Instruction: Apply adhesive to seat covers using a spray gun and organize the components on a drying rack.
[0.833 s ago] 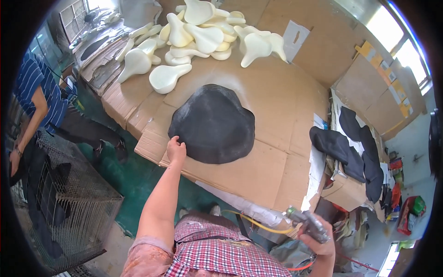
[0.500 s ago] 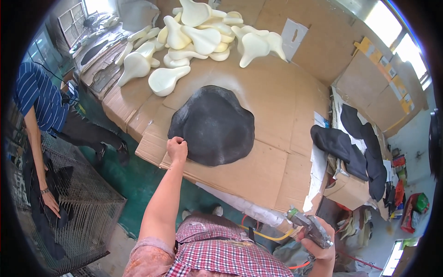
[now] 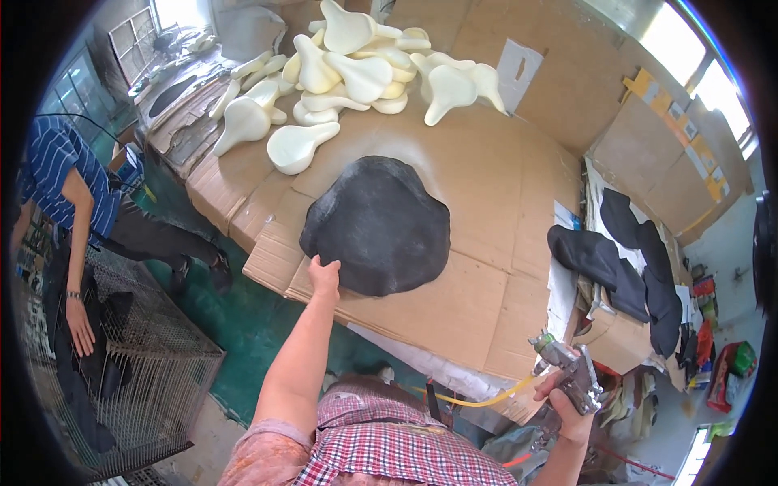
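Observation:
A black, roughly round sheet of covering material [image 3: 377,227] lies on the cardboard-covered table [image 3: 478,292], its edge wavy and its surface dusted pale in places. At its lower left edge is my left hand [image 3: 325,278], with thumb and forefinger apart; the fingertips touch or nearly touch the edge. My right hand [image 3: 571,417] is wrapped round a metal spray gun [image 3: 571,368], held off the table's right front side. A yellow hose [image 3: 486,400] runs beside the gun.
Cream foam bicycle-saddle pads [image 3: 361,77] are heaped at the back. Black pieces [image 3: 604,259] lie on a box [image 3: 620,332] at the right. At the left, a co-worker's hand [image 3: 79,326] rests on black material over a wire cage [image 3: 162,340].
My left hand has gone from a pinch on the sheet's edge to parted fingers, slightly lower. The spray gun has moved up and right. The co-worker's hand has shifted.

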The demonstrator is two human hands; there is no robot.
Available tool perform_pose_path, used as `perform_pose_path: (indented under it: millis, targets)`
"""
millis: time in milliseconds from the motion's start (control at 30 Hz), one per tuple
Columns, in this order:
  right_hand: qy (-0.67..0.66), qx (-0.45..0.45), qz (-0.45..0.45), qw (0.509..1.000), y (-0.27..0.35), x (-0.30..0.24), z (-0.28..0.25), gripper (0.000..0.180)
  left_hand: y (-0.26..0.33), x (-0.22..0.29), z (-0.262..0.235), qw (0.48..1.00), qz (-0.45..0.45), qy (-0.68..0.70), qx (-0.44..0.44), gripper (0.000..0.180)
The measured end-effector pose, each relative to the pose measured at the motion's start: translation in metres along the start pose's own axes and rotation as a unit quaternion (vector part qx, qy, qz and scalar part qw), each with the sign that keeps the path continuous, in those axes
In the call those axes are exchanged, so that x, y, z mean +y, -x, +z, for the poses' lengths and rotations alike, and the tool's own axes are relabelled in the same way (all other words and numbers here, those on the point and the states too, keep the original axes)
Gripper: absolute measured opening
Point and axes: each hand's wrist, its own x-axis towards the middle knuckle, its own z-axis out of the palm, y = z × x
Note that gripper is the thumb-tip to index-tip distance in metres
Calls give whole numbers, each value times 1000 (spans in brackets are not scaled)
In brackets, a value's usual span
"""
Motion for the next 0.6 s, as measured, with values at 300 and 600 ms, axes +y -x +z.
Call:
perform_pose_path:
  millis: [300, 600]
  targets:
    - [-9, -46, 52, 998, 19, -3, -8, 57, 52, 143, 30, 919, -33, 331, -214, 42]
    - [4, -97, 102, 990, 25, -8, -2, 60, 42, 263, -112, 855, 37, 459, -238, 27]
